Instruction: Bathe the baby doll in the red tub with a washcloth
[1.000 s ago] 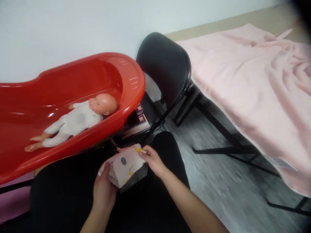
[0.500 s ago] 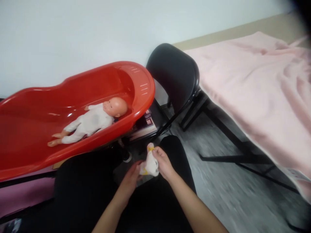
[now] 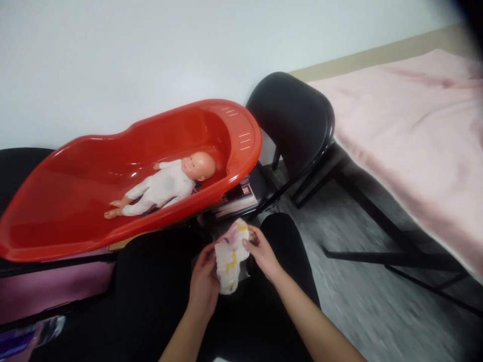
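Observation:
A small white cloth [image 3: 231, 256] with yellow and pink marks, folded up, sits over my lap between both hands. My left hand [image 3: 204, 281] grips its lower left side. On the cloth's right edge my right hand [image 3: 262, 251] pinches it with the fingertips. Just beyond my knees a red plastic baby tub [image 3: 75, 221] lies tilted, with a baby doll [image 3: 166, 183] in a white suit lying on its back inside, head to the right.
A black folding chair [image 3: 294, 125] stands behind the tub, with booklets [image 3: 237, 198] on its seat. To the right is a cot covered with a pink blanket [image 3: 411, 130] on black legs. Grey floor lies between. A white wall runs behind.
The view has swung left, so tub and chair sit further right. The cloth, spread wider one second ago, was bunched small and now hangs longer between my hands.

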Tool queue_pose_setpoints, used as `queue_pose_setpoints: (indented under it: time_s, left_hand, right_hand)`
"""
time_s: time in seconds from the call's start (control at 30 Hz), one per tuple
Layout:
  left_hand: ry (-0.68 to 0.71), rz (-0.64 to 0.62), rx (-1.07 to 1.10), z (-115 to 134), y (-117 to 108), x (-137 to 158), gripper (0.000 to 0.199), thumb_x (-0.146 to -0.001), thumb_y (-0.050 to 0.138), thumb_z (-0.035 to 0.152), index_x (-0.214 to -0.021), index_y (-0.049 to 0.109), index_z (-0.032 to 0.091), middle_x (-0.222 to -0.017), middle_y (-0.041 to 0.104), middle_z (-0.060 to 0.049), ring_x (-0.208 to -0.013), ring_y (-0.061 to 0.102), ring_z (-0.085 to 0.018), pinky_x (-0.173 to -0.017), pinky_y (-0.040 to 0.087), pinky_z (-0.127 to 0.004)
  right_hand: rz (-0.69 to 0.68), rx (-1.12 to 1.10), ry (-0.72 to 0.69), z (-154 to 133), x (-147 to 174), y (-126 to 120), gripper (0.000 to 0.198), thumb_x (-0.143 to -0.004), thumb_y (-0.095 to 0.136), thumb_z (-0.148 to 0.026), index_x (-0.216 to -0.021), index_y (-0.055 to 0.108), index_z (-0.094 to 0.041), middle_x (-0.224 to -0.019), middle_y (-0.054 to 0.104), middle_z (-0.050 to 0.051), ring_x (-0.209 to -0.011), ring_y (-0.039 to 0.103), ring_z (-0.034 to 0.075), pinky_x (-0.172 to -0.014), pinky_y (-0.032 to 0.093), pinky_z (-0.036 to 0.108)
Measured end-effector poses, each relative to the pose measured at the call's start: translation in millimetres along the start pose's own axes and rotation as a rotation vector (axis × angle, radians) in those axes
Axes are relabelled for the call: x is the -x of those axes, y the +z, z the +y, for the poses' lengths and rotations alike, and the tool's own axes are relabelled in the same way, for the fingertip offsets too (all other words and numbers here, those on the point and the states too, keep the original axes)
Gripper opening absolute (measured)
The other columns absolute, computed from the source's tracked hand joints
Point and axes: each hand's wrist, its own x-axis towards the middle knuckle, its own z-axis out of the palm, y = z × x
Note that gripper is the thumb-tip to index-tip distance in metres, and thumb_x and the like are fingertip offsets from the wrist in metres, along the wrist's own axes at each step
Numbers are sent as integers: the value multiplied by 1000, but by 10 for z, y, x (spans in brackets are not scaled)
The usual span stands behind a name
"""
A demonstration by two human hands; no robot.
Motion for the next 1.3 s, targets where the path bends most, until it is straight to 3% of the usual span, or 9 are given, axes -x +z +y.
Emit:
queue_pose_setpoints:
  time_s: [0.1, 0.17, 0.3, 0.47, 0.6, 0.73, 0.97, 1.07, 1.3]
  left_hand:
    - [-33, -66, 40, -78, -3, -12, 49, -65, 74, 19, -112, 62, 22, -114, 65, -6, -96, 64, -20, -79, 51, -27]
    - [-36, -103, -30, -122, 16, -23, 52, -68, 72, 20, -119, 58, 22, -116, 63, -7, -97, 63, -20, -80, 50, -28]
    - [66, -70, -308, -154, 96, -24, 59, -68, 69, 20, -125, 52, 21, -104, 63, -6, -89, 62, -18, -76, 50, -28]
    - [173, -69, -584, -181, 135, -31, 54, -68, 64, 14, -121, 60, 25, -118, 59, -6, -104, 57, -21, -91, 44, -30]
    - [185, 9, -528, -121, 32, -54, 39, -76, 62, 23, -115, 61, 24, -101, 62, -4, -90, 59, -19, -79, 46, -28]
    - [247, 138, -452, 226, -82, 6, 36, -75, 68, 34, -109, 62, 24, -98, 63, -1, -83, 59, -16, -69, 46, -24]
    - [337, 73, -534, 667, -193, 123, 31, -72, 72, 34, -100, 67, 22, -95, 67, -2, -89, 59, -18, -78, 44, -24]
    - [391, 104, -617, 712, -300, 162, 30, -75, 70, 35, -102, 66, 23, -98, 65, -1, -91, 58, -18, -81, 43, -24]
    - [506, -16, -887, 848, -537, 196, 26, -70, 73, 34, -95, 74, 26, -95, 61, -4, -87, 55, -21, -76, 43, -25]
  right_hand:
    - [86, 287, -146, 111, -8, 68, 66, -68, 74, -31, -127, 45, -26, -112, 46, 4, -91, 51, 15, -83, 46, 30]
    - [27, 384, -177, 142, 6, 81, 44, -74, 69, -32, -114, 57, -23, -104, 48, 4, -89, 50, 15, -84, 44, 30]
    - [-273, 149, 55, 111, 56, 56, 37, -86, 53, -50, -107, 61, -20, -96, 60, 5, -88, 57, 16, -84, 46, 34]
    - [-536, 31, 122, 77, 90, 72, 56, -73, 73, -42, -122, 56, -20, -110, 64, 5, -101, 59, 17, -97, 41, 36]
    - [-288, -25, 187, 55, 49, 45, 42, -74, 71, -43, -105, 63, -16, -92, 68, 4, -82, 63, 17, -81, 48, 35]
    - [6, -300, 176, -21, 32, -25, 42, -77, 70, -38, -113, 60, -18, -97, 69, 6, -84, 66, 20, -80, 50, 35]
    - [-157, -324, 436, -19, 91, 91, 67, -70, 76, -28, -130, 47, -21, -112, 67, 8, -94, 66, 21, -85, 50, 37]
    - [-125, -337, 321, -58, 70, 64, 83, -71, 75, -25, -142, 33, -28, -103, 68, 3, -90, 65, 16, -86, 48, 34]
    - [-56, 245, 106, -45, 69, -25, 61, -69, 73, -24, -128, 55, -28, -117, 62, 2, -90, 59, 18, -85, 45, 35]
